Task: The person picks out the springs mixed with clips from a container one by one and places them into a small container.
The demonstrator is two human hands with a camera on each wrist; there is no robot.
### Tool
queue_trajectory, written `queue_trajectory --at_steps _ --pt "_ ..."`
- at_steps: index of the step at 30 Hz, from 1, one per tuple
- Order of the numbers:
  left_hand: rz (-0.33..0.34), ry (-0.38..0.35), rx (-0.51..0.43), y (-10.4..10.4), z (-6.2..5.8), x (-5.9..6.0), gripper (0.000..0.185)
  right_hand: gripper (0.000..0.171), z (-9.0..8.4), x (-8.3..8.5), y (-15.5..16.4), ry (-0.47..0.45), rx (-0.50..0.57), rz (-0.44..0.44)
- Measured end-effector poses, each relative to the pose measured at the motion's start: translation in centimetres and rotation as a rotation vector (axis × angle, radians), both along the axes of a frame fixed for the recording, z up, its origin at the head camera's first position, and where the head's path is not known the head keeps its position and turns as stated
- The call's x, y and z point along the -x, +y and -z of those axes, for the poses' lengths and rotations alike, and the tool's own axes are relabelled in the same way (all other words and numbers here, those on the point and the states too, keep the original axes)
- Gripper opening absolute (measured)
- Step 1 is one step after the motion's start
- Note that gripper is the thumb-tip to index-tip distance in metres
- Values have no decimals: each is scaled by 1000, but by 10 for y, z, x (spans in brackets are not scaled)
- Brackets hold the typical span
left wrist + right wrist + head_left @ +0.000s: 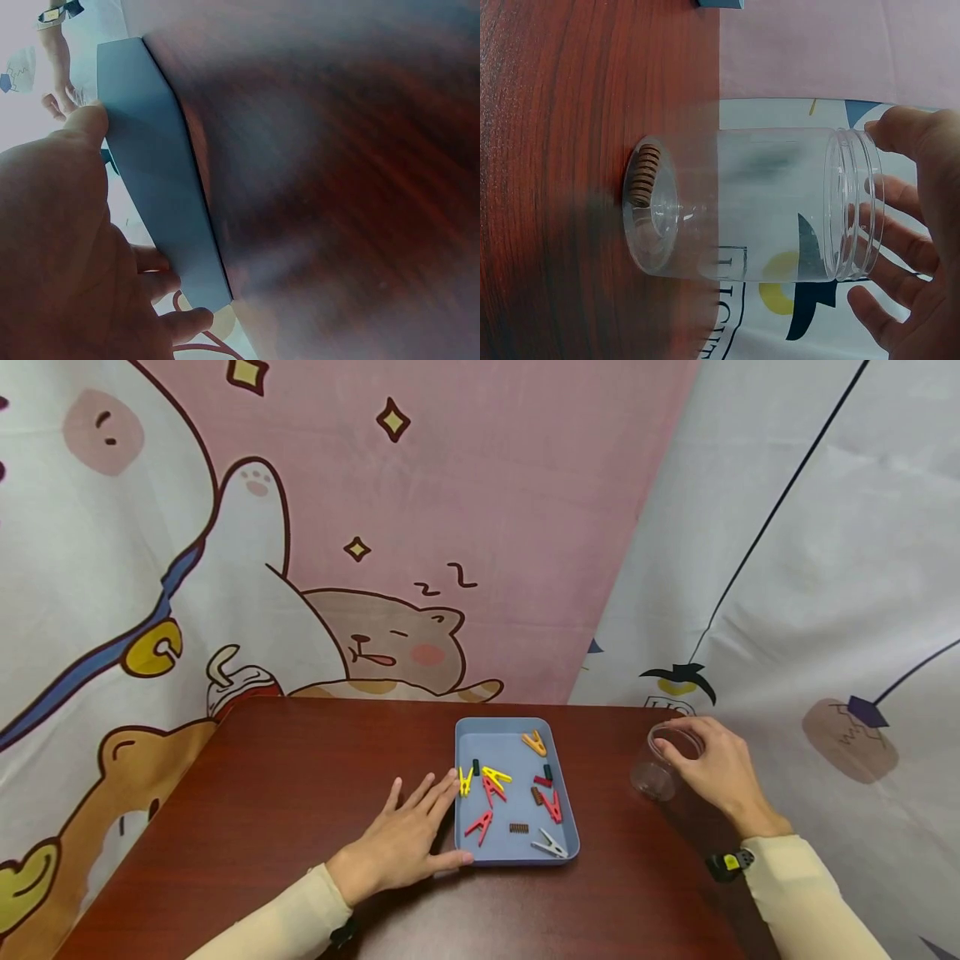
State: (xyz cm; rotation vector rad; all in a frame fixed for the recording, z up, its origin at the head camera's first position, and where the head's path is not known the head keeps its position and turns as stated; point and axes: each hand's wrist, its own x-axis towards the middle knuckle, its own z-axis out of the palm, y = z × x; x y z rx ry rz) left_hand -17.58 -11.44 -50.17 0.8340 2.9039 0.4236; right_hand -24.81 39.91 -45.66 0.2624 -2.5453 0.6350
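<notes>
A blue tray (501,752) lies on the dark red table (300,777) and holds several small clothespins: an orange one (535,742), yellow ones (495,774), red ones (478,825), a pale one (550,843), and a brown spring (518,828). My left hand (412,831) lies flat on the table, fingers straight, its thumb against the tray's left wall (161,187). To the right, my right hand (716,768) curls round the mouth of a clear plastic jar (660,772). In the right wrist view the jar (772,202) has a brown spring (643,176) at its bottom.
Cartoon-printed cloth hangs behind and to the right of the table. The table's right edge runs close to the jar. Bare table top stretches to the left of my left hand.
</notes>
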Motion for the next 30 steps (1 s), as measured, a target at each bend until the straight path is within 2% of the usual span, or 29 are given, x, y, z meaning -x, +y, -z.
queue_trajectory --at_steps 22,30 --pt "5 14 14 -1 2 1 114 39 -2 0 0 -25 -10 13" --pt "8 4 6 0 0 1 113 36 -2 1 0 -23 -2 9"
